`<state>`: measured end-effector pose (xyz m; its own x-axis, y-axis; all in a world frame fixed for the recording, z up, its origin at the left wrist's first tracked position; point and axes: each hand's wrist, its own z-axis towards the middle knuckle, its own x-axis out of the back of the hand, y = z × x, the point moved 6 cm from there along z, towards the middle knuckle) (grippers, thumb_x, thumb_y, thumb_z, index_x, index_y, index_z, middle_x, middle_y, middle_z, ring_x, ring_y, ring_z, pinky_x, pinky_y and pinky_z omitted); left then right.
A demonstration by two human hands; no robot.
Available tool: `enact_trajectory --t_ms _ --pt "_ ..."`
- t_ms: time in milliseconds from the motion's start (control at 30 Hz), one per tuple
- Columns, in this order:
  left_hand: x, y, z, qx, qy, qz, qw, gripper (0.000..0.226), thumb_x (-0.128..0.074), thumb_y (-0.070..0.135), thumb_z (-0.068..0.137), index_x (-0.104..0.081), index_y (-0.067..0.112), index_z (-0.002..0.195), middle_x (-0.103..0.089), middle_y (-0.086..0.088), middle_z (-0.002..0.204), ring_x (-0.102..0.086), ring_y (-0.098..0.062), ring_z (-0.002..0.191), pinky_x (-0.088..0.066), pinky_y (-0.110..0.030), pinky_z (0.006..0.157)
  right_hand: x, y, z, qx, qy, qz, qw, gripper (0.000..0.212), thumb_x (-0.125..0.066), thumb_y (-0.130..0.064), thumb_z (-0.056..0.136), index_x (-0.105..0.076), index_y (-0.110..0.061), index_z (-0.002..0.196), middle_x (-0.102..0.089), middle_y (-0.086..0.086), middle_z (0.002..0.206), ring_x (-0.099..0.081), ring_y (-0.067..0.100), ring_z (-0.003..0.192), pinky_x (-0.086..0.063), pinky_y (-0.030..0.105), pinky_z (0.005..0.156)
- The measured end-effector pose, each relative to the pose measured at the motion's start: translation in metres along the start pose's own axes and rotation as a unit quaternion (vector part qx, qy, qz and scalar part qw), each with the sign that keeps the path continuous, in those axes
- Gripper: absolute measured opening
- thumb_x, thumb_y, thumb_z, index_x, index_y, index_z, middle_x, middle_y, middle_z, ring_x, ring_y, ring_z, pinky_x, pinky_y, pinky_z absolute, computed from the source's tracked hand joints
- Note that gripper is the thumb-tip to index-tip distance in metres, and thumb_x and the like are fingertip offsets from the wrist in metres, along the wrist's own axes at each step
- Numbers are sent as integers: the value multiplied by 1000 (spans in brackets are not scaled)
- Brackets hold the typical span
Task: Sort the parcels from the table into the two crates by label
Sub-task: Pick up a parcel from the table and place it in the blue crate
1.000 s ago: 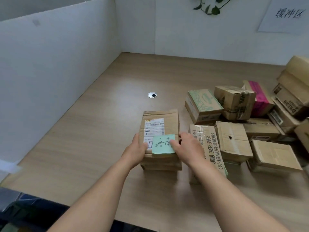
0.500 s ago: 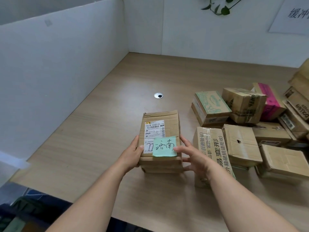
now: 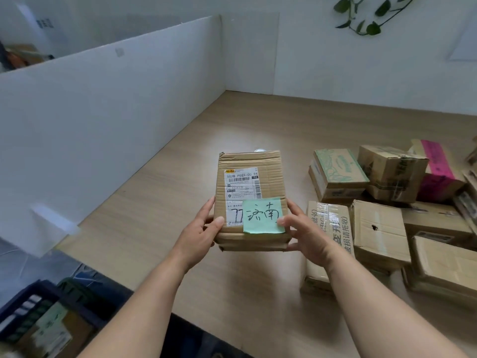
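Head view looks down on a brown cardboard parcel held over the middle of the wooden table, between 2 hands. Whether its underside touches the tabletop cannot be told. Left hand grips the parcel's left side, thumb on the top face and fingers curled along the edge. Right hand grips the right side, its thumb pressing the corner of a green sticky note with handwritten characters. That note sits on the near right part of the parcel's top, partly covering a white shipping label.

More cardboard parcels are heaped along the table's right edge, touching one another; among them a box with a green printed top and one wrapped in pink tape.

Past the table's near left corner, a dark blue crate shows, with a parcel inside it. White partition walls stand along the left and far edges, and green leaves hang on the far wall.
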<state>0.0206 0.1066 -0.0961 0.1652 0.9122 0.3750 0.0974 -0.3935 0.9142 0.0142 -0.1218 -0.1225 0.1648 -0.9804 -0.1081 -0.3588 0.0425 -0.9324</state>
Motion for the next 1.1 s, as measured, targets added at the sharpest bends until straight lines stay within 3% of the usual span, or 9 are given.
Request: enact_trajectory --t_ms 133,300,367,600,867,1100 --pt "10 -1 -28 6 61 -10 998 51 -46 32 99 -27 40 146 -62 6 118 -61 -10 103 -51 -31 86 -3 -3 -2 8 -33 -7 999 94 -69 -41 56 -35 -52 143 -63 -2 125 -58 27 113 -52 51 93" --pt "26 -17 -63 35 116 20 992 53 -48 38 97 -28 40 146 -55 6 130 -56 -12 116 -47 -40 100 -15 3 3 1 -83 -13 996 83 -68 -36 64 -40 -50 141 -67 0 121 -59 29 116 -49 58 96" --pt "33 -21 -78 49 132 35 989 55 -52 37 96 -29 41 146 -51 8 131 -54 -12 117 -46 -42 103 -24 6 5 -2 -103 -15 995 87 -70 -39 59 -41 -48 140 -68 0 119 -61 31 115 -51 58 94" --pt "60 -38 -127 81 180 51 979 65 -66 34 88 -33 40 144 -52 13 126 -56 -3 108 -41 -23 94 -72 13 15 -4 -178 -36 983 85 -68 -40 54 -46 -46 137 -69 4 120 -60 36 116 -53 59 91" --pt "114 -91 -190 129 239 30 962 61 -69 38 85 -41 44 139 -53 12 135 -51 -5 119 -39 -24 102 -167 35 19 -24 -262 -81 961 80 -66 -40 57 -48 -46 135 -68 5 122 -60 41 116 -49 64 92" --pt "172 -135 -260 172 279 18 944 66 -70 30 85 -38 36 143 -52 11 131 -51 -5 118 -36 -10 90 -269 64 3 -66 -333 -96 936 86 -67 -36 55 -46 -41 138 -67 7 123 -51 46 124 -44 64 97"
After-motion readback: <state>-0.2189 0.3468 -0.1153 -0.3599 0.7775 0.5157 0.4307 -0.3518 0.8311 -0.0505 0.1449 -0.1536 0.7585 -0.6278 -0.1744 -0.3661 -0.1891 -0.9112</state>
